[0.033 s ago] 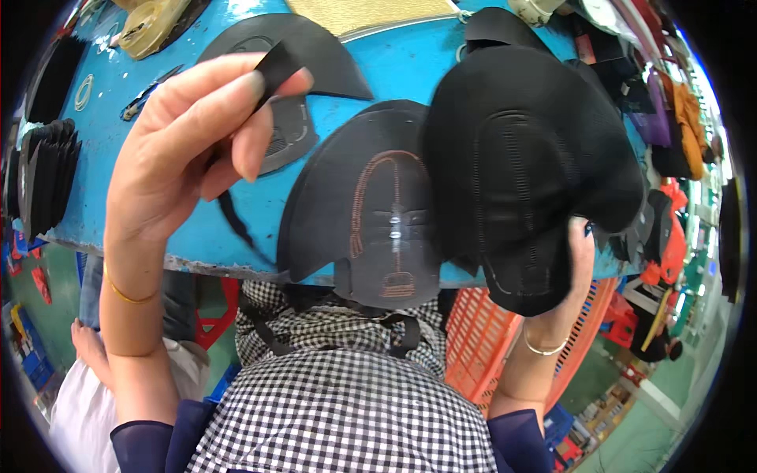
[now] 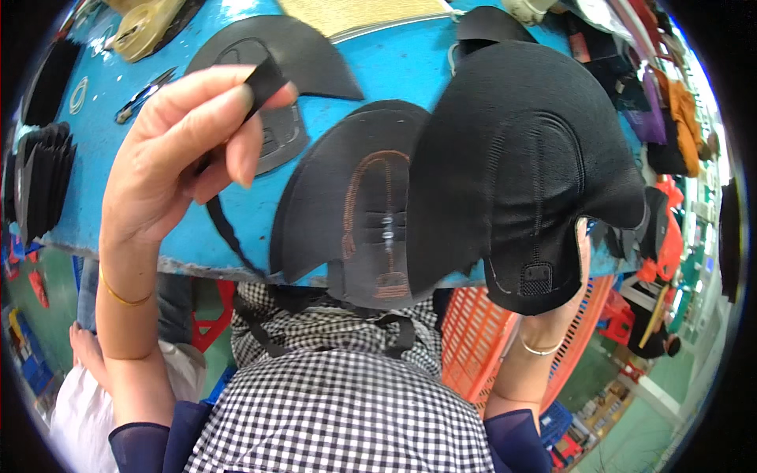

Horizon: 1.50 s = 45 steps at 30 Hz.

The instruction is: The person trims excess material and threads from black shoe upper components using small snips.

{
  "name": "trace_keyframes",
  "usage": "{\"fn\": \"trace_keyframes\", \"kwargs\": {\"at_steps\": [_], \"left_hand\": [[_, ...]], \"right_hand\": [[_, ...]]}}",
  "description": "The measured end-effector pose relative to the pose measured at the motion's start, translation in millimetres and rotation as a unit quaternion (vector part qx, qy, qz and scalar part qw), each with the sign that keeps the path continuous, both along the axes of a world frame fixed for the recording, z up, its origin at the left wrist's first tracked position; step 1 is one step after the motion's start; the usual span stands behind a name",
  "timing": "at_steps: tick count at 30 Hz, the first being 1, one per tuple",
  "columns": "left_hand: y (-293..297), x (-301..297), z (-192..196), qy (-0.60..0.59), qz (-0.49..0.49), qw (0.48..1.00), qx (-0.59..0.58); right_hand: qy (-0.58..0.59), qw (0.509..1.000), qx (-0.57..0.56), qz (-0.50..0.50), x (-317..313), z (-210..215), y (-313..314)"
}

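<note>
My left hand is raised at the left, its thumb and forefinger closed on a short black strip. A narrow dark band trails below that hand; whether it joins the strip I cannot tell. My right hand grips a black leather shoe-upper piece with stitched lines and a small textured tab at its lower end. The piece is lifted and hides most of the fingers. Between my hands, similar black upper pieces with orange stitching lie overlapped at the table's near edge.
On the blue table are another black upper piece, small snips, a tape roll and a gold sheet. Black pieces stand stacked at left. An orange basket is below; another person's hand shows lower left.
The upper piece in my right hand has turned, so its stitching and lower tab show more fully. My left hand has shifted slightly left and down, still pinching the strip.
</note>
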State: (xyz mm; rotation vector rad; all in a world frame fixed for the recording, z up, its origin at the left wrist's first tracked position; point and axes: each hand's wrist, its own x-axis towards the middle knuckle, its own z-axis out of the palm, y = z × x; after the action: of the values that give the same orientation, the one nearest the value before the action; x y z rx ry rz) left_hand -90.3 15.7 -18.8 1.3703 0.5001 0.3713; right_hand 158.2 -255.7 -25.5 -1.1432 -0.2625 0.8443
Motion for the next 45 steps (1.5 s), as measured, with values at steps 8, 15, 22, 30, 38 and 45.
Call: {"fn": "trace_keyframes", "kwargs": {"at_steps": [8,15,22,30,38,45], "left_hand": [[-6,16,0,0.029,-0.031,0.999,-0.016],[-10,34,4,0.048,-0.063,0.996,-0.03],[-8,46,4,0.125,-0.097,0.984,0.079],[-9,88,-1,0.13,-0.34,0.889,0.276],[-25,102,-17,0.129,-0.385,0.839,0.362],[-28,102,-20,0.127,-0.377,0.836,0.379]], "right_hand": [[0.091,0.99,0.056,-0.093,14,-19,-30],[-0.011,0.982,0.075,-0.171,44,-9,-17],[-0.076,0.983,0.068,-0.154,82,-5,-27],[-0.225,0.973,-0.002,-0.057,41,3,-43],[-0.336,0.897,-0.183,0.222,-3,-15,-1],[-0.586,0.711,-0.14,0.362,1,-13,32]]}}
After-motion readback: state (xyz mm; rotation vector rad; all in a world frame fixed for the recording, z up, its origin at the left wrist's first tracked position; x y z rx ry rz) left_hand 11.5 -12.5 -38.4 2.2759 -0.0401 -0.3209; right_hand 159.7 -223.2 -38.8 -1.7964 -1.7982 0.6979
